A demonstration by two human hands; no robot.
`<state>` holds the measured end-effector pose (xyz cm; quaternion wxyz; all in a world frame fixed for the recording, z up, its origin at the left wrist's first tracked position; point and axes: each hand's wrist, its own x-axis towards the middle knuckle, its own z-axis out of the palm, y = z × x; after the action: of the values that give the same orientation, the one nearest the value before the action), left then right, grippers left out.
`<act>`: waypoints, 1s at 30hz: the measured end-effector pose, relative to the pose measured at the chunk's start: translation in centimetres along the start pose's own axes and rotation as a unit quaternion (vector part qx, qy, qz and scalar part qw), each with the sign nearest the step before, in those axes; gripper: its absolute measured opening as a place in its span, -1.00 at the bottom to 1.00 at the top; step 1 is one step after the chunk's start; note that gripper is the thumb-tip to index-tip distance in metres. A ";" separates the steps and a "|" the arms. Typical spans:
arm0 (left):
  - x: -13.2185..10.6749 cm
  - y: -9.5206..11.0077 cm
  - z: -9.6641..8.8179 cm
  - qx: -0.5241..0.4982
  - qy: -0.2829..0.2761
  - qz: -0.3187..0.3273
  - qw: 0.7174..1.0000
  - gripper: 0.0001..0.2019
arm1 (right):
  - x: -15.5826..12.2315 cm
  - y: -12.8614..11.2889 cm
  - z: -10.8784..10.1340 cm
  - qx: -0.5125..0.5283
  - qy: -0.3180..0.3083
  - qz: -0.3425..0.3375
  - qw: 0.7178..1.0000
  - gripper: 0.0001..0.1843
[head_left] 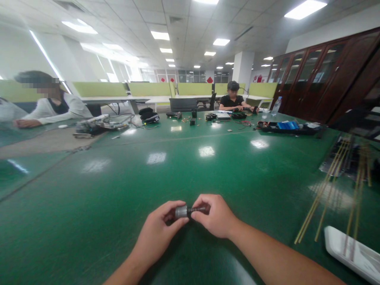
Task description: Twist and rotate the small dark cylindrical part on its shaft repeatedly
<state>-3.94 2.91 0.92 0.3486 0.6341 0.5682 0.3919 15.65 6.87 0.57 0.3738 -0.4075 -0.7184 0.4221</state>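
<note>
Just above the green tabletop, my left hand [158,223] grips a short silver metal cylinder [181,211] between thumb and fingers. From its right end, or against that end, runs a thin dark ridged rod [198,209]. My right hand [216,215] pinches this rod with thumb and index finger, close to the cylinder. The two hands face each other, nearly touching. Whether rod and cylinder are joined I cannot tell, as fingertips cover part of the join.
A white tray [350,253] and several long thin yellowish rods [323,190] lie at the right. Farther back are a black tray with blue items [287,125], a plastic bottle [276,106], black parts and wires [95,126]. Two people sit at the table's far side and left.
</note>
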 end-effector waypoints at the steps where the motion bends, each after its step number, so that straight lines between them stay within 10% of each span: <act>1: 0.0 0.0 0.0 0.002 -0.002 0.000 1.000 -0.66 | 0.0 0.0 0.0 0.004 -0.001 0.003 1.000 -0.93; 30: -0.1 0.0 -0.3 -0.012 0.038 0.010 0.999 -0.63 | 0.5 0.5 -0.2 0.110 -0.001 0.039 0.993 -0.93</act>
<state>-4.23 2.85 1.09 0.3304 0.6201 0.5701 0.4257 15.76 7.52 0.31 0.3995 -0.3909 -0.6514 0.5130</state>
